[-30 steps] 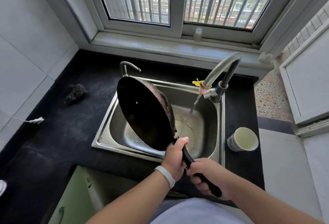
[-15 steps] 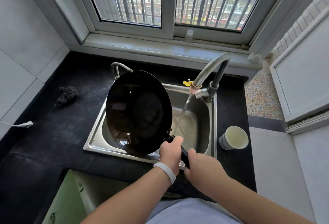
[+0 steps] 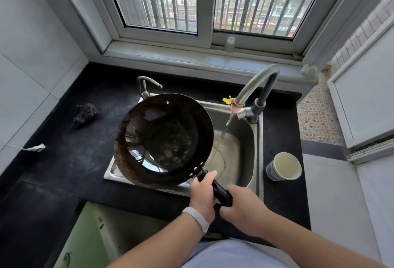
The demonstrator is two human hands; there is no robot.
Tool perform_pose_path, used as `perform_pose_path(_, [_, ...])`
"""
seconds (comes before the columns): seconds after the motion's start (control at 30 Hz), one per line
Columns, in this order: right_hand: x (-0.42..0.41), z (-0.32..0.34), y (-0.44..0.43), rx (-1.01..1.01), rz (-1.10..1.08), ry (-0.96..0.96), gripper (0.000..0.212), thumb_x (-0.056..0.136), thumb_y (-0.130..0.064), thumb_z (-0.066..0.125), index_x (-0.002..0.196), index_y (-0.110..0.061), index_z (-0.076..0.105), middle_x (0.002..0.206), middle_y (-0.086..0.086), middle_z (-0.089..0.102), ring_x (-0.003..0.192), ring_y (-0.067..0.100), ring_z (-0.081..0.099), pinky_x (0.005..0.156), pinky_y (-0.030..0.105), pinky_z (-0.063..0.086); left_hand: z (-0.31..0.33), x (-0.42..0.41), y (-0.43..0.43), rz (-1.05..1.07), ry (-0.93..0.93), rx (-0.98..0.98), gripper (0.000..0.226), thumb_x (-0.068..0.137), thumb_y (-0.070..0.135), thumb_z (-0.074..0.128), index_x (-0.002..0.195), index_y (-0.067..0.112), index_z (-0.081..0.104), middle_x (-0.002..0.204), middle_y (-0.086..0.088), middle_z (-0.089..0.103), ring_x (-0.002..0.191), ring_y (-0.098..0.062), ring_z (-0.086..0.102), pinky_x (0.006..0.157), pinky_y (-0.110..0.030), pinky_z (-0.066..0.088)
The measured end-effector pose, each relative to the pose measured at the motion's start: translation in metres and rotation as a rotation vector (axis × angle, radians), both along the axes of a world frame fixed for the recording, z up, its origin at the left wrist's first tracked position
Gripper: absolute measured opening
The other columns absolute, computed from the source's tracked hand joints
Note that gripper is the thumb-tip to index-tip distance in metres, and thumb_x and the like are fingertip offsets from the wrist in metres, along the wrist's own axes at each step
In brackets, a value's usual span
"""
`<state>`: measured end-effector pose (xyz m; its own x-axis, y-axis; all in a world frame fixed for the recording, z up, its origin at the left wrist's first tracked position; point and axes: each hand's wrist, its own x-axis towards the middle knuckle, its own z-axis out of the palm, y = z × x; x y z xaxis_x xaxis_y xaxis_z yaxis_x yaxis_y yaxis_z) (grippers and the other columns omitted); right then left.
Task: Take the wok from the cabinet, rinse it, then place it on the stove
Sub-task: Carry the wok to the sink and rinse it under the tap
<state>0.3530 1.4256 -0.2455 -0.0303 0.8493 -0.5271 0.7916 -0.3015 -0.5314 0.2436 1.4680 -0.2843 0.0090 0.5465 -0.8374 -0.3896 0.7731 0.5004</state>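
The dark wok (image 3: 163, 139) hangs over the left half of the steel sink (image 3: 241, 156), its wet inside facing up toward me. Both hands hold its black handle (image 3: 221, 193): my left hand (image 3: 202, 195) grips near the bowl, my right hand (image 3: 243, 206) grips the handle's end. Water runs from the tap (image 3: 253, 88) into the sink, to the right of the wok and not touching it.
A paper cup (image 3: 284, 166) stands on the black counter right of the sink. A dark scouring pad (image 3: 84, 114) lies left of it, with a white cable plug (image 3: 37, 148) farther left. A green cabinet door (image 3: 81, 238) stands open below. A small second tap (image 3: 147, 85) rises behind the wok.
The wok has swung from steeply tilted on edge to nearly level with its inside up, moving left away from the water stream. Both hands stayed on the handle.
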Motion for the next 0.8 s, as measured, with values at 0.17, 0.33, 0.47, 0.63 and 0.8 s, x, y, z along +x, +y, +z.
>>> perform_pose_path(0.17, [-0.012, -0.008, 0.003, 0.001, -0.101, 0.123, 0.02, 0.072, -0.027, 0.062, 0.064, -0.022, 0.044, 0.058, -0.002, 0.05, 0.052, 0.012, 0.04, 0.051, 0.028, 0.031, 0.001, -0.002, 0.01, 0.013, -0.022, -0.018, 0.023, 0.087, 0.016, 0.071, 0.09, 0.01, 0.049, 0.061, -0.004, 0.054, 0.058, -0.019, 0.052, 0.064, -0.033, 0.046])
perform_pose_path(0.33, [-0.018, -0.015, 0.004, -0.008, -0.121, 0.149, 0.019, 0.07, -0.031, 0.063, 0.065, -0.023, 0.047, 0.057, -0.004, 0.052, 0.053, 0.011, 0.045, 0.05, 0.027, 0.033, -0.006, -0.001, 0.018, -0.035, 0.159, 0.014, 0.018, 0.083, -0.004, 0.062, 0.09, 0.003, 0.048, 0.06, -0.009, 0.051, 0.052, -0.022, 0.049, 0.055, -0.03, 0.044])
perform_pose_path(0.47, [-0.022, -0.016, 0.008, -0.018, -0.076, 0.149, 0.023, 0.075, -0.029, 0.063, 0.065, -0.026, 0.042, 0.06, -0.007, 0.05, 0.053, 0.007, 0.043, 0.05, 0.023, 0.032, -0.007, -0.005, 0.021, -0.067, 0.239, 0.073, 0.017, 0.072, -0.006, 0.06, 0.084, 0.002, 0.049, 0.061, -0.012, 0.05, 0.054, -0.023, 0.049, 0.057, -0.033, 0.045])
perform_pose_path(0.63, [-0.021, -0.018, 0.016, -0.081, 0.04, 0.142, 0.023, 0.074, -0.044, 0.059, 0.085, -0.025, 0.053, 0.082, -0.005, 0.065, 0.072, 0.016, 0.059, 0.065, 0.033, 0.047, -0.008, -0.014, 0.026, -0.12, 0.273, 0.135, 0.02, 0.079, -0.011, 0.055, 0.081, 0.006, 0.046, 0.06, -0.011, 0.051, 0.054, -0.021, 0.048, 0.058, -0.033, 0.044])
perform_pose_path(0.8, [0.011, -0.009, 0.043, -0.102, 0.102, 0.103, 0.025, 0.084, -0.047, 0.062, 0.096, -0.025, 0.064, 0.08, -0.01, 0.064, 0.075, 0.011, 0.06, 0.073, 0.033, 0.052, -0.014, -0.023, 0.029, -0.226, 0.33, 0.198, 0.02, 0.078, -0.007, 0.058, 0.081, 0.01, 0.05, 0.067, -0.009, 0.053, 0.059, -0.021, 0.049, 0.059, -0.032, 0.044])
